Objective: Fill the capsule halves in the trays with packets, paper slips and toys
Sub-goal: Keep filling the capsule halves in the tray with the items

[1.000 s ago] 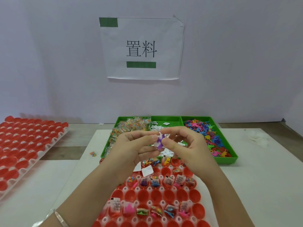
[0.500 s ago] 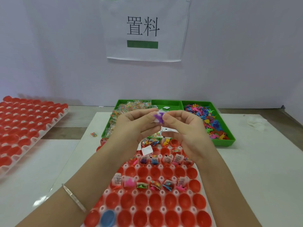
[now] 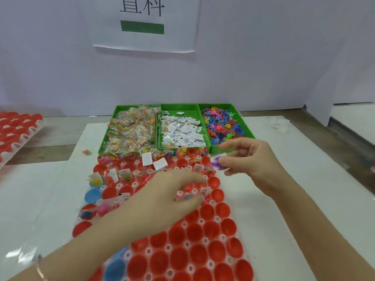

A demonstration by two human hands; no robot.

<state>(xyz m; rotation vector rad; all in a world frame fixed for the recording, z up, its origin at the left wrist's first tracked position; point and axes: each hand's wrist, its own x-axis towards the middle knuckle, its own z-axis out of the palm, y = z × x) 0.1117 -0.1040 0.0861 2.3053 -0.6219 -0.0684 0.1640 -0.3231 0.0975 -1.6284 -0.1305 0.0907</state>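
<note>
toy step on the red capsule halves [image 3: 216, 248]

your right hand [image 3: 249, 159] pinches a purple toy [image 3: 217, 162] at the right edge of the tray [image 3: 201, 221]; your left hand [image 3: 170, 193] curls over a filled row, and i cannot tell whether it holds anything. next, probably, lower the toy into an unfilled half. green bins [image 3: 214, 149] of packets [image 3: 129, 130], paper slips [image 3: 182, 131] and toys [image 3: 220, 124] sit beyond; the left hand crowds nearby halves.
</note>
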